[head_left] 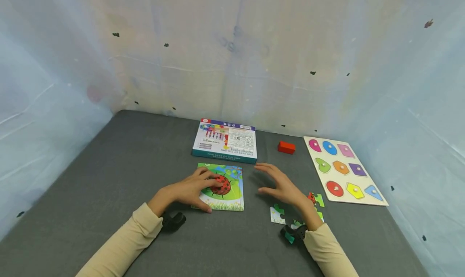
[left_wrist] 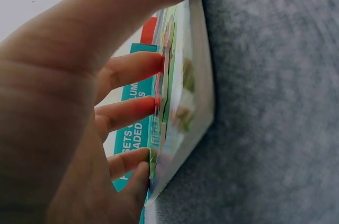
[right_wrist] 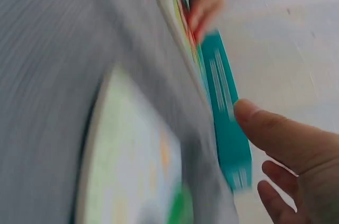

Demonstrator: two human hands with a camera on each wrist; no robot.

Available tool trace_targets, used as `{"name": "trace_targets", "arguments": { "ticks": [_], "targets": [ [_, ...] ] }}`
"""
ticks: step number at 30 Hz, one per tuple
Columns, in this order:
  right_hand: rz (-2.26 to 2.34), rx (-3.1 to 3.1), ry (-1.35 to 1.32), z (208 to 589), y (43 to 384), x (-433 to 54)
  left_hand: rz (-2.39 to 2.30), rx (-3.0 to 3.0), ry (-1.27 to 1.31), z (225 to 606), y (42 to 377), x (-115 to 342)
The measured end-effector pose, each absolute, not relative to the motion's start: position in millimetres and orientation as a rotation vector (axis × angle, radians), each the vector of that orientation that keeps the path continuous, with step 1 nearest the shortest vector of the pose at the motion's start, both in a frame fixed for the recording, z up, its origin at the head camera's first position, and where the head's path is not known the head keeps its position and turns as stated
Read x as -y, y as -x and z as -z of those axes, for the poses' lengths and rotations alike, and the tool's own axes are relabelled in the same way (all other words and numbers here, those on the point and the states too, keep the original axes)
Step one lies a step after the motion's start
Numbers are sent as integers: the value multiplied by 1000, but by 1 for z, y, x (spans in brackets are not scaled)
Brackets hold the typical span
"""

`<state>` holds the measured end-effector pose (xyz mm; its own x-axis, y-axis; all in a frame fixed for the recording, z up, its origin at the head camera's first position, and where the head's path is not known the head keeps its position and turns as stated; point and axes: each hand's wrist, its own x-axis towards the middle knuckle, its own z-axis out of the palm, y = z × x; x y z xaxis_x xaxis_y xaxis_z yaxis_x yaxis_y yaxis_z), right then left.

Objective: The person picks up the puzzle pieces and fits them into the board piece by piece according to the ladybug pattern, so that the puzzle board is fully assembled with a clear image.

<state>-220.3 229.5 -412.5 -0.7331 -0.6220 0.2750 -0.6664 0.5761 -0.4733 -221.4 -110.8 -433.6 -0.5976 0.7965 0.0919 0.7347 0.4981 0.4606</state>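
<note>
- Basically, the ladybug puzzle [head_left: 234, 194] lies flat on the dark gray table [head_left: 127, 168], under the fingers of the left hand.
- On the puzzle's left half, the left hand [head_left: 190, 190] has its fingers spread and slightly bent, fingertips touching the ladybug, thumb by the near edge; it grips nothing.
- Just right of the puzzle, the right hand [head_left: 281, 186] hovers with thumb and fingers apart, holding nothing.
- Also right of the puzzle, loose puzzle pieces [head_left: 277, 216] lie around the right wrist, which partly hides some.
- Just behind the puzzle is a flat white box [head_left: 214, 145] with a teal side and printed lettering.
- Behind and right of the puzzle sits a red block [head_left: 286, 147].
- Well right of the puzzle, a pale shape board [head_left: 346, 179] carries nine colored knobbed shapes.
- Far behind the puzzle hangs a pale sheet [head_left: 218, 67] with dark flecks.
</note>
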Motion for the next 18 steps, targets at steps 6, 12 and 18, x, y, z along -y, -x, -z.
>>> {"name": "trace_targets", "arguments": {
  "ticks": [6, 12, 18],
  "targets": [
    [-789, 2702, -940, 413, 202, -292, -707, -2600, -1327, 433, 222, 111],
    [-786, 2668, -797, 421, 183, -344, -703, -2589, -1312, 433, 222, 111],
    [-740, 2713, -723, 425, 169, -377, -705, -2590, -1306, 432, 221, 111]
  ]
}}
